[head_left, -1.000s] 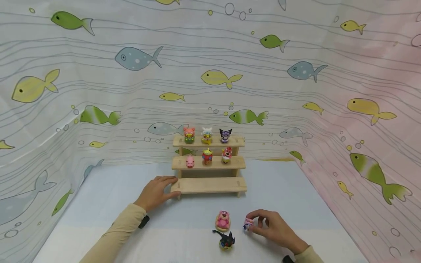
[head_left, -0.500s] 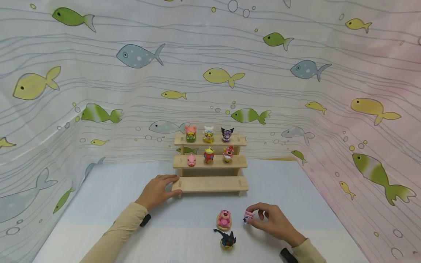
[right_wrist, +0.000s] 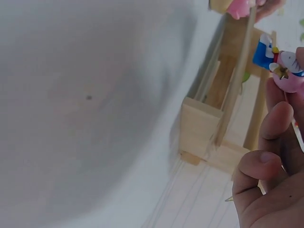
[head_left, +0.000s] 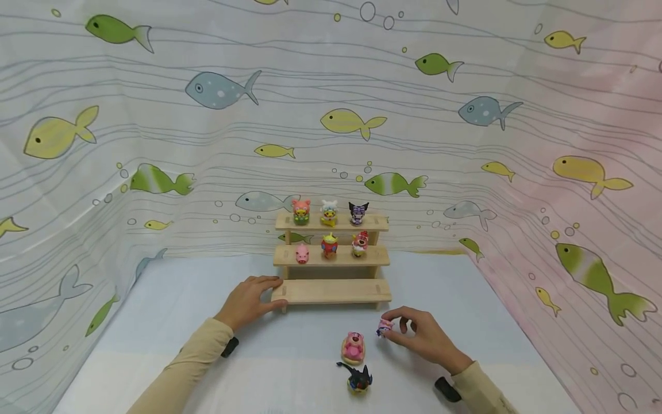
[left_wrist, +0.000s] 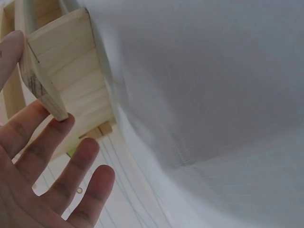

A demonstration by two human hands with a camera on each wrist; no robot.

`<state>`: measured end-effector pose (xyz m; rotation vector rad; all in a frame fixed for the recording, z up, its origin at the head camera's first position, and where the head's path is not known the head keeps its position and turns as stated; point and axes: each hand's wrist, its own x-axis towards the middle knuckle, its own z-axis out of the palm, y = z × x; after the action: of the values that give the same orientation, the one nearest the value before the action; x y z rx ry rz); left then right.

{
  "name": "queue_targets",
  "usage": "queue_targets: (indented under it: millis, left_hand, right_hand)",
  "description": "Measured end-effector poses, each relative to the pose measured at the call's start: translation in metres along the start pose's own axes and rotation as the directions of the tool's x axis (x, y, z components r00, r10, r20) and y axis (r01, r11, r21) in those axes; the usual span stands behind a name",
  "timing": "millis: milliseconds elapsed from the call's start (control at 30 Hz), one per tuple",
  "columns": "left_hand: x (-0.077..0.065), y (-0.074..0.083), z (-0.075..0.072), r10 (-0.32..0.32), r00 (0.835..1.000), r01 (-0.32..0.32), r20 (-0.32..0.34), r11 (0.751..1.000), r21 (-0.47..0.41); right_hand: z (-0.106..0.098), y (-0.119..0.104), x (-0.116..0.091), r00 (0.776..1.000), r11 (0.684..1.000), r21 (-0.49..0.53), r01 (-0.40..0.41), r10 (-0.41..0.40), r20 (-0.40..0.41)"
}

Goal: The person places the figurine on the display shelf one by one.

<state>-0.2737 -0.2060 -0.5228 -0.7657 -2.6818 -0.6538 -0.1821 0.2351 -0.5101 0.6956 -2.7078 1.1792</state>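
My left hand (head_left: 250, 301) holds the left end of the lowest step of a three-step wooden display stand (head_left: 331, 291), thumb on the near edge and fingertips on the far edge. In the left wrist view, two fingers (left_wrist: 45, 142) meet the board's corner and the others extend past it. My right hand (head_left: 421, 335) pinches a small pink, white and blue figurine (head_left: 384, 328) between thumb and fingertips, right of the stand's front. The right wrist view shows the figurine's blue part (right_wrist: 262, 52) sticking out of the grip. On the table nearby sit a pink bear figurine (head_left: 354, 347) and a black-hooded figurine (head_left: 358, 380).
Three figurines stand on the top step, including a purple-and-black one (head_left: 358, 213). The middle step bears a pink pig (head_left: 302, 253), a red-and-blue figurine (head_left: 329, 246) and a red-capped bear (head_left: 360, 244). A fish-printed curtain (head_left: 331, 86) surrounds the white table (head_left: 181, 322).
My right hand has lifted the figurine and carried it forward and slightly left, toward the stand. The left hand keeps its place on the stand.
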Motion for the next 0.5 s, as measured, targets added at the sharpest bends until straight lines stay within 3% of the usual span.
queue_targets:
  millis: [500]
  left_hand:
    - [0.000,0.003,-0.002,-0.023,1.000,0.022,0.015,1.000,0.009]
  right_hand:
    - [0.007,-0.004,0.044,0.995,0.996,0.038,0.083,-0.085,0.053]
